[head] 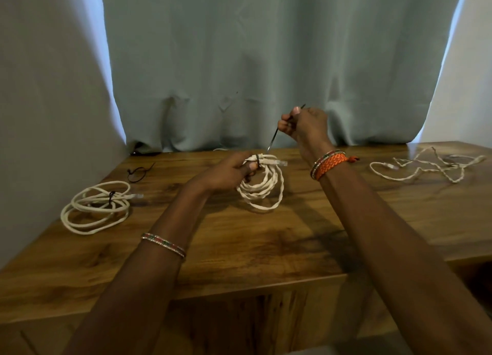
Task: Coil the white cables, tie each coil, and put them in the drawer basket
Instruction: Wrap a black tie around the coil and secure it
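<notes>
Left hand [229, 172] gripping white cable coil [262, 188] above table [266, 248], right hand [303, 124] pinching black tie [273, 139] above coil

Single head-mounted wide-angle view, aimed forward and down across the worktop [266, 248] toward the far curtain [266, 62]; close range, both forearms entering from the near edge.

A wooden table [239, 237] with a glossy, dark-grained top stands against the curtain. On it, far left of the middle, lies a tied white coil [95, 208] with a loose black tie [138, 172] just behind it; far right, near the back edge, sprawls an uncoiled white cable [426, 168]
</notes>
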`<state>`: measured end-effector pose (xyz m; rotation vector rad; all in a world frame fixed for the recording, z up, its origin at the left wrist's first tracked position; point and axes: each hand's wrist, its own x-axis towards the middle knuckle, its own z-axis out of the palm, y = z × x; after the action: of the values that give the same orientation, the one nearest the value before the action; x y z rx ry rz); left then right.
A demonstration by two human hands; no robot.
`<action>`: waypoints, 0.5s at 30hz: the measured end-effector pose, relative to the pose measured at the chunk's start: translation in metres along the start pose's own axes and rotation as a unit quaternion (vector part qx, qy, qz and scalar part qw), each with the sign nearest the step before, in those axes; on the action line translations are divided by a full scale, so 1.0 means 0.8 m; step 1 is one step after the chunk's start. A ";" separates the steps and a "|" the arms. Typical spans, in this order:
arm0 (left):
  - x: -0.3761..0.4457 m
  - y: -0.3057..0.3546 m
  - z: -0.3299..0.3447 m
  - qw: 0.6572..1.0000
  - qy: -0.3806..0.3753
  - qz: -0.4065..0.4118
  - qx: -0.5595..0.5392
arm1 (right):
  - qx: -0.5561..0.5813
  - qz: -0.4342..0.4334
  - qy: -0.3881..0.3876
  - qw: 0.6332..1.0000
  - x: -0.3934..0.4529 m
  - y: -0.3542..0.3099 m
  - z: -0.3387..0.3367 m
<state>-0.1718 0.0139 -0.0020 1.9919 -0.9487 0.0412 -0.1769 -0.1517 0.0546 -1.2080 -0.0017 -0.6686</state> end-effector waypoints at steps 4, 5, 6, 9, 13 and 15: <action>0.001 -0.001 0.012 0.998 0.021 0.011 0.063 | -0.140 -0.016 -0.085 0.986 -0.006 -0.006 -0.010; 0.002 0.000 0.015 0.997 0.031 0.019 0.074 | -0.159 -0.024 -0.101 0.982 -0.010 -0.008 -0.012; 0.002 0.002 0.017 0.996 0.040 0.029 0.077 | -0.175 -0.033 -0.118 0.977 -0.014 -0.010 -0.013; 0.004 0.002 0.020 0.994 0.056 0.050 0.079 | -0.241 -0.056 -0.189 0.950 -0.028 -0.014 -0.017; 0.003 0.000 0.017 0.984 0.082 0.086 0.132 | -0.409 -0.091 -0.255 0.871 -0.037 -0.011 -0.021; 0.002 0.000 0.015 0.979 0.090 0.112 0.146 | -0.437 -0.102 -0.272 0.851 -0.038 -0.013 -0.023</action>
<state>-0.1745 0.0039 -0.0087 2.0929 -1.0915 0.5051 -0.2127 -0.1553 0.0464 -2.2836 -0.3382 -0.4861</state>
